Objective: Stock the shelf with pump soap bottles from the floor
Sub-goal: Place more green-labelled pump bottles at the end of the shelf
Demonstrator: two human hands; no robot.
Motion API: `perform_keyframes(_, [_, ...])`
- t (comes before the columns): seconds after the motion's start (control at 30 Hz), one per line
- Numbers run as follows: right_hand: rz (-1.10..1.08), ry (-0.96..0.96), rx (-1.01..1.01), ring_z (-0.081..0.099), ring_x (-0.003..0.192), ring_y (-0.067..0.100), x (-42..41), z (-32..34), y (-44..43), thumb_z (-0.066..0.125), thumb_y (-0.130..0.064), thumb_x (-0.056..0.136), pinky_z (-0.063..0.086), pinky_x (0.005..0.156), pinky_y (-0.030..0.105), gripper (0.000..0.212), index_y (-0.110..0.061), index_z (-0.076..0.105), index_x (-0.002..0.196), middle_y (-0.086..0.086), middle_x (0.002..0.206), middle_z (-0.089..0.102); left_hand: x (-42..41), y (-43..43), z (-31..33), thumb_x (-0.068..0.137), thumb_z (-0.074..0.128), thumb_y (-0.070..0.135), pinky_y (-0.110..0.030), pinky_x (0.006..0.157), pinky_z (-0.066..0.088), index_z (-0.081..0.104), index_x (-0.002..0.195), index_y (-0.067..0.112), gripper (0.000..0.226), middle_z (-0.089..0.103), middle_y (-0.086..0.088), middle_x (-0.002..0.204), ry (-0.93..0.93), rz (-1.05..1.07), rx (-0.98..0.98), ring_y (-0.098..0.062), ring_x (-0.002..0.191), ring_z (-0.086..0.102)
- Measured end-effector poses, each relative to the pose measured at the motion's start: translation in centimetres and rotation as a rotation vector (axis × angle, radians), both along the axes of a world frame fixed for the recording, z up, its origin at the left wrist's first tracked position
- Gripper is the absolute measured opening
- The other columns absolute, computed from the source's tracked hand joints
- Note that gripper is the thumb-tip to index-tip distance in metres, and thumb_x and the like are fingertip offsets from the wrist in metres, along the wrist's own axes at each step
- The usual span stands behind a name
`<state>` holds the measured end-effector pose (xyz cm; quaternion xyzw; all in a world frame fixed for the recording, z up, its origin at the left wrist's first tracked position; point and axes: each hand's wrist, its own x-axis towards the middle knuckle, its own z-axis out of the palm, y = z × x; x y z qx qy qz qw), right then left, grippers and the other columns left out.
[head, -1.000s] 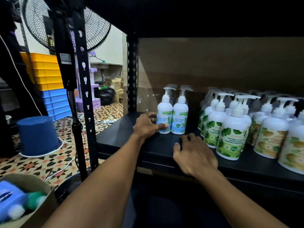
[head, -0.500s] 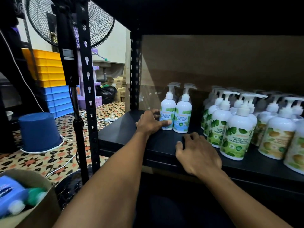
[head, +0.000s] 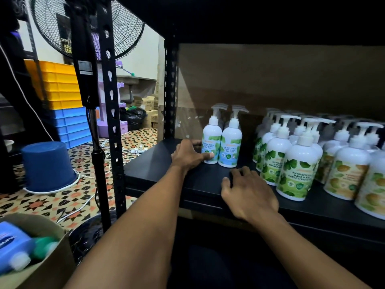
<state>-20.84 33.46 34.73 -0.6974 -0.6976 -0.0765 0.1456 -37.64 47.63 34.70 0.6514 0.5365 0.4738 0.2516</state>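
Observation:
Two white cool-mint pump soap bottles stand side by side on the black shelf, with more pump heads in a row behind them. My left hand grips the base of the left one, thumb across its front and fingers reaching behind it. My right hand rests palm down on the shelf's front edge and holds nothing. To the right stand several green-leaf pump bottles and several yellow-label pump bottles in rows.
A cardboard box at the lower left holds blue and green containers. On the patterned floor sit an upturned blue bucket and white cables. The rack's black upright post, a standing fan and stacked yellow and blue bins are at the left.
Both hands stay almost where they were, the left at the bottle's base and the right on the shelf edge. The view has shifted slightly.

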Motion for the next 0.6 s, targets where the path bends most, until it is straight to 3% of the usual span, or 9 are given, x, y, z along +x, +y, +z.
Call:
perform_keyframes(0.07, [-0.004, 0.001, -0.001, 0.048, 0.125, 0.028, 0.0, 0.0, 0.0, 0.022, -0.046, 0.101, 0.04, 0.103, 0.041, 0.059, -0.012, 0.051, 0.14, 0.012, 0.138, 0.05, -0.1, 0.1, -0.1, 0.039, 0.084, 0.071, -0.048, 0.105, 0.053, 0.074, 0.103, 0.052, 0.067, 0.079, 0.021, 0.099, 0.007, -0.01, 0.004, -0.008, 0.105, 0.073])
perform_keyframes(0.2, [-0.013, -0.004, 0.001, 0.049, 0.122, 0.028, 0.0, 0.0, -0.2, 0.023, -0.046, 0.101, 0.041, 0.1, 0.042, 0.058, -0.012, 0.053, 0.137, 0.011, 0.134, 0.051, -0.1, 0.3, -0.2, 0.043, 0.089, 0.064, -0.046, 0.104, 0.055, 0.08, 0.108, 0.038, 0.07, 0.08, 0.019, 0.098, -0.002, -0.013, 0.017, -0.007, 0.102, 0.074])
perform_keyframes(0.3, [-0.018, -0.006, 0.001, 0.05, 0.119, 0.028, -0.1, 0.1, -0.2, 0.023, -0.047, 0.1, 0.041, 0.098, 0.042, 0.058, -0.011, 0.055, 0.134, 0.012, 0.132, 0.053, -0.1, -0.7, 0.3, 0.044, 0.095, 0.065, -0.045, 0.104, 0.055, 0.075, 0.127, 0.024, 0.095, 0.077, 0.007, 0.121, 0.016, 0.036, 0.055, -0.013, 0.113, 0.071])
perform_keyframes(0.37, [-0.017, 0.003, 0.002, 0.05, 0.12, 0.028, 0.0, 0.2, -0.5, 0.023, -0.048, 0.101, 0.041, 0.098, 0.042, 0.059, -0.011, 0.054, 0.136, 0.012, 0.133, 0.053, 0.0, -2.4, 0.7, 0.055, 0.099, 0.055, -0.047, 0.106, 0.054, 0.065, 0.14, 0.019, 0.099, 0.071, 0.0, 0.136, 0.027, 0.09, 0.076, -0.02, 0.123, 0.067])
perform_keyframes(0.53, [0.013, 0.027, 0.073, 0.053, 0.12, 0.028, 0.2, -0.1, -2.0, 0.023, -0.052, 0.103, 0.042, 0.095, 0.04, 0.061, -0.012, 0.051, 0.139, 0.011, 0.134, 0.057, -0.8, -9.7, 1.0, 0.071, 0.085, 0.055, -0.051, 0.108, 0.051, 0.064, 0.136, 0.034, 0.071, 0.068, 0.004, 0.138, 0.145, 0.052, 0.232, -0.019, 0.131, 0.06])
perform_keyframes(0.6, [0.037, 0.044, 0.123, 0.054, 0.125, 0.026, 0.1, -0.8, -3.3, 0.026, -0.052, 0.104, 0.04, 0.102, 0.039, 0.059, -0.015, 0.05, 0.143, 0.009, 0.139, 0.057, -1.4, -13.2, 0.4, 0.078, 0.084, 0.048, -0.043, 0.11, 0.05, 0.066, 0.135, 0.032, 0.062, 0.068, 0.006, 0.137, 0.189, 0.035, 0.33, -0.017, 0.131, 0.059])
